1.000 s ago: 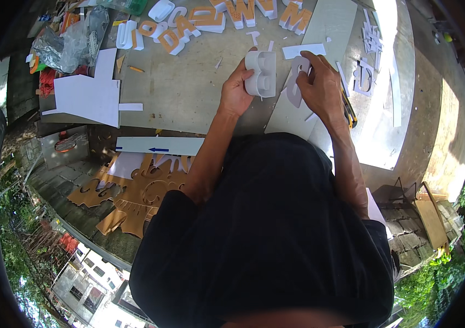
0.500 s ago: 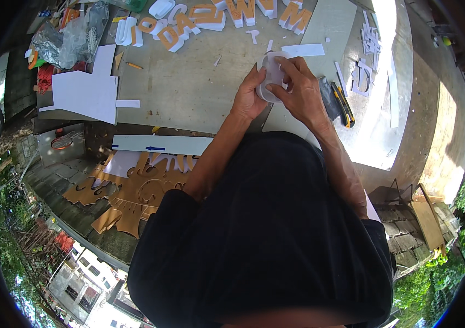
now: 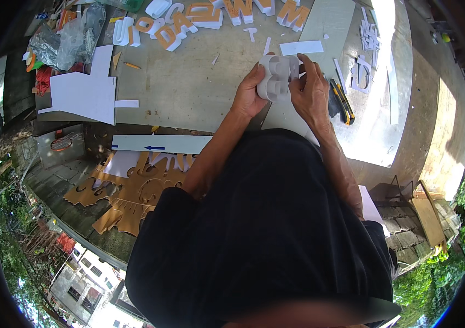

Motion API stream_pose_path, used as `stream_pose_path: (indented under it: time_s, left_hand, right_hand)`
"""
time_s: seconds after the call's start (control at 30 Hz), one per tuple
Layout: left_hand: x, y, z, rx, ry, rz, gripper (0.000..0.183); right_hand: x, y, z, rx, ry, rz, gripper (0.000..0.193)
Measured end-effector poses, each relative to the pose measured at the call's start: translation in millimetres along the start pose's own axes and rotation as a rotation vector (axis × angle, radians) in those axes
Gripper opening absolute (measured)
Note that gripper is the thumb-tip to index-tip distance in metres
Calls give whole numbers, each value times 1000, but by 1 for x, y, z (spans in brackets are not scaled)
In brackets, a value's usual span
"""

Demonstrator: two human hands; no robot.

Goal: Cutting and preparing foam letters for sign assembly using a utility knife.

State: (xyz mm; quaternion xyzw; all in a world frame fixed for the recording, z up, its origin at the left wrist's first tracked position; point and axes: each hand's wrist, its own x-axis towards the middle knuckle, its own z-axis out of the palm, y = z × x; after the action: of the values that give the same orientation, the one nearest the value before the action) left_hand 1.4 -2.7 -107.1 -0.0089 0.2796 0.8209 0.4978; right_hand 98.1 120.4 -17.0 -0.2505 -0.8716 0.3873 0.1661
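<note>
The left hand (image 3: 251,94) has its grip closed around the white shell (image 3: 269,82), above the table (image 3: 183,82); its long axis runs away from the chest, hollow side upward. The right hand (image 3: 311,93) pinches the thin grey piece (image 3: 294,66), almost edge-on, its long axis also pointing away. This piece lies directly right of the shell; whether they touch, I cannot tell.

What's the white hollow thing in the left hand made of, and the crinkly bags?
The hollow thing looks like matte plastic, maybe foam board: its thin walls stand stiff, without gloss. The bags are probably glossy plastic film: wrinkled and partly see-through.
</note>
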Motion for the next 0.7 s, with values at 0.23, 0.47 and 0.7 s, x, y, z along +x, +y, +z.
stream_pose_path:
  time_s: [0.23,0.47,0.7]
  left_hand:
    - [-2,8,-1,-167,-21,-130,57]
    - [-5,2,0,-154,-180,-258,63]
    - [-10,-2,-1,-201,-73,-252,64]
  right_hand:
    - [10,6,-38,459,-28,266,43]
    - [-1,6,-4,222,-44,130,42]
    - [-3,4,-12,69,-111,-97,72]
